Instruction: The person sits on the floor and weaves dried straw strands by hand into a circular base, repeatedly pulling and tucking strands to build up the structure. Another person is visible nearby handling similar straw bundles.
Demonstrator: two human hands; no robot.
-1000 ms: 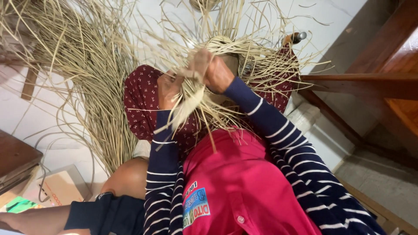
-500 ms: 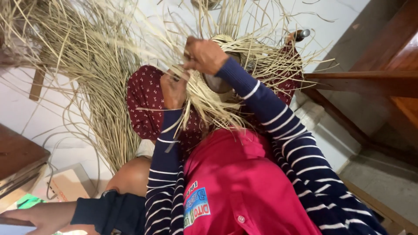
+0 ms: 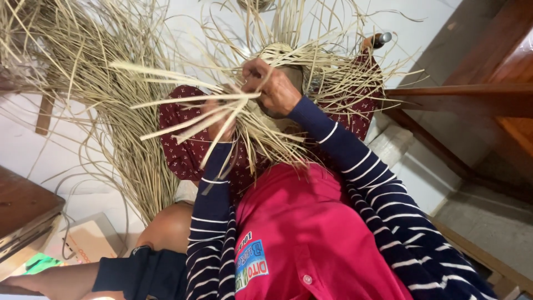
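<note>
A half-woven piece of pale straw strips (image 3: 300,58) rests on a maroon patterned cloth (image 3: 180,150) over my lap, with loose strip ends fanning out all round. My right hand (image 3: 275,89) presses down on the woven part near its middle, fingers closed on strips. Just left of it, my left hand (image 3: 217,121) grips a bundle of flat strips (image 3: 183,103) that sticks out to the left; the strips partly hide its fingers. Both arms wear navy sleeves with white stripes.
A big heap of loose straw (image 3: 83,83) lies on the pale floor at the left. A wooden rail (image 3: 455,91) and steps stand at the right, a dark wooden tabletop (image 3: 22,205) and a cardboard box (image 3: 83,241) at lower left. A dark-sleeved limb (image 3: 139,272) crosses the bottom left.
My left hand has gathered a bundle of strips and swung it out to the left. My right hand has stayed on the weave, shifting slightly.
</note>
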